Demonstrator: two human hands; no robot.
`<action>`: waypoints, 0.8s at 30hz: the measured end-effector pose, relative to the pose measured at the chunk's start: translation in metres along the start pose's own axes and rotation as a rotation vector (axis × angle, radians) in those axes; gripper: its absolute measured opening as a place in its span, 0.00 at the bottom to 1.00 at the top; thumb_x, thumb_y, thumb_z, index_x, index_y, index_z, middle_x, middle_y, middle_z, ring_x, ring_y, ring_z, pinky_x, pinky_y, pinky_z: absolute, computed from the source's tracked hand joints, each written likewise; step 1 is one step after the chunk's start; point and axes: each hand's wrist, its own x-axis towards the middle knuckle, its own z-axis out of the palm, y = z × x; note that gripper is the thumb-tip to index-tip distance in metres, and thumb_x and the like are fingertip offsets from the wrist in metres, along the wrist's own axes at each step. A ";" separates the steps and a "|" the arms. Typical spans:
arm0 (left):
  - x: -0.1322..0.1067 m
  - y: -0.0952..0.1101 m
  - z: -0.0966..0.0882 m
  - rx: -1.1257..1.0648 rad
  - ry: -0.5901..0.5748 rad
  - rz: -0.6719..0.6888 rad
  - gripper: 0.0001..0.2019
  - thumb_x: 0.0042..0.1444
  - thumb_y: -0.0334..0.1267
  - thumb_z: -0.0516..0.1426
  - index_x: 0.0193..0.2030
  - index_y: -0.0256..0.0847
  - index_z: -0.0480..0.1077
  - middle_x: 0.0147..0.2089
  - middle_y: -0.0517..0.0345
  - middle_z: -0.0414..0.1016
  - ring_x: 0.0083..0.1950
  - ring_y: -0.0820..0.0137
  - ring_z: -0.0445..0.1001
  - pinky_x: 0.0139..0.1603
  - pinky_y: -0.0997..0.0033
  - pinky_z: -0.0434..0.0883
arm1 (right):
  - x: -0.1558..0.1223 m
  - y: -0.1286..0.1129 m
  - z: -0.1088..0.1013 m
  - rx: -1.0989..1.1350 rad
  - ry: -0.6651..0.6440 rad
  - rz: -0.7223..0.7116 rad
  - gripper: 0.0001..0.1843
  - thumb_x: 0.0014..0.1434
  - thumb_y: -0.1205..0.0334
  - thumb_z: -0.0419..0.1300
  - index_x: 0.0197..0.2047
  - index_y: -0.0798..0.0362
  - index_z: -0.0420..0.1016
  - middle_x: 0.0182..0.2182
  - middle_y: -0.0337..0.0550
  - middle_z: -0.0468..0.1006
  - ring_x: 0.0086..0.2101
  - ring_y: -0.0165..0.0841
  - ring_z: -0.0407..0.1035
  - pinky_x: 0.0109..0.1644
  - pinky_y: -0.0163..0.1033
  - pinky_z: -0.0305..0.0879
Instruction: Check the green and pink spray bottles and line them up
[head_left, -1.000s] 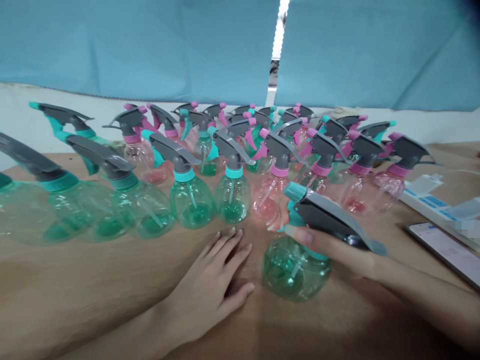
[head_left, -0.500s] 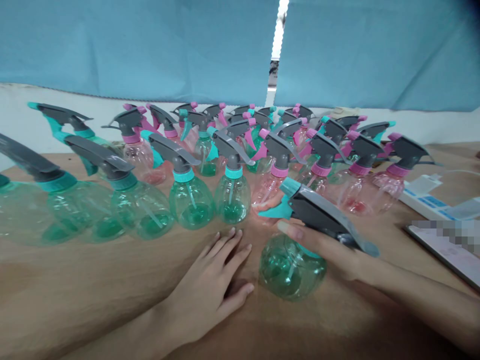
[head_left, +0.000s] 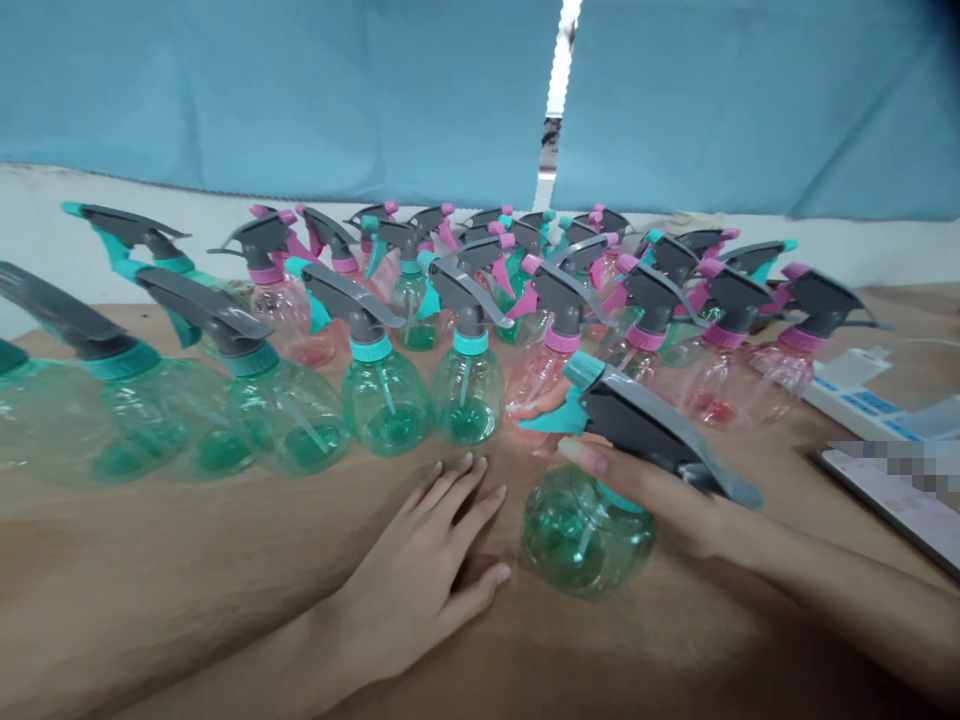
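My right hand [head_left: 660,490] is wrapped round the neck of a green spray bottle [head_left: 585,545] with a grey and teal trigger head. Its thumb lies on the near side, and a finger reaches by the teal trigger. The nozzle points to the left, and the bottle leans a little. To the left of it, my left hand [head_left: 431,550] lies flat on the wooden table [head_left: 247,590], fingers apart and holding nothing. Just beyond its fingertips stand a green spray bottle [head_left: 468,395] and another green spray bottle [head_left: 387,400].
Rows of several green and pink spray bottles [head_left: 712,375] fill the table's far side. At the right are a white power strip [head_left: 862,395] and a flat device [head_left: 892,510] with a partly blurred screen. A blue curtain [head_left: 300,100] hangs behind.
Both hands and the held spray bottle keep their places on the table. The whole view has shifted very slightly.
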 end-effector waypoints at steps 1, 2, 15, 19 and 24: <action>0.000 0.000 0.000 0.004 -0.002 0.000 0.27 0.65 0.48 0.52 0.66 0.36 0.58 0.70 0.46 0.53 0.69 0.55 0.51 0.65 0.50 0.56 | 0.000 0.000 0.000 0.015 -0.014 0.004 0.21 0.61 0.44 0.52 0.37 0.48 0.80 0.24 0.39 0.76 0.24 0.33 0.71 0.32 0.38 0.74; 0.000 0.000 0.000 0.006 -0.002 0.000 0.27 0.65 0.48 0.52 0.66 0.36 0.58 0.70 0.46 0.52 0.69 0.55 0.51 0.65 0.50 0.56 | 0.000 -0.001 -0.001 0.031 -0.025 0.008 0.21 0.61 0.44 0.52 0.37 0.48 0.80 0.25 0.39 0.77 0.24 0.33 0.71 0.33 0.38 0.74; -0.001 -0.001 0.001 -0.041 0.027 -0.005 0.26 0.64 0.47 0.53 0.65 0.37 0.59 0.70 0.46 0.53 0.69 0.54 0.52 0.64 0.49 0.57 | 0.001 0.000 -0.002 0.078 0.005 -0.018 0.18 0.60 0.44 0.55 0.35 0.46 0.80 0.24 0.38 0.74 0.23 0.30 0.67 0.29 0.35 0.71; -0.001 -0.001 0.002 -0.039 0.028 -0.001 0.26 0.64 0.48 0.53 0.65 0.38 0.59 0.69 0.46 0.54 0.69 0.54 0.53 0.65 0.49 0.57 | 0.001 0.004 -0.002 0.074 -0.008 -0.046 0.18 0.60 0.44 0.54 0.34 0.46 0.80 0.23 0.38 0.74 0.23 0.30 0.67 0.29 0.35 0.70; -0.001 -0.001 0.002 -0.024 0.010 -0.004 0.26 0.65 0.48 0.52 0.65 0.36 0.59 0.70 0.45 0.53 0.69 0.54 0.52 0.64 0.49 0.57 | 0.001 0.005 -0.002 0.059 0.007 -0.038 0.19 0.60 0.43 0.55 0.34 0.46 0.80 0.24 0.39 0.75 0.23 0.30 0.66 0.28 0.34 0.69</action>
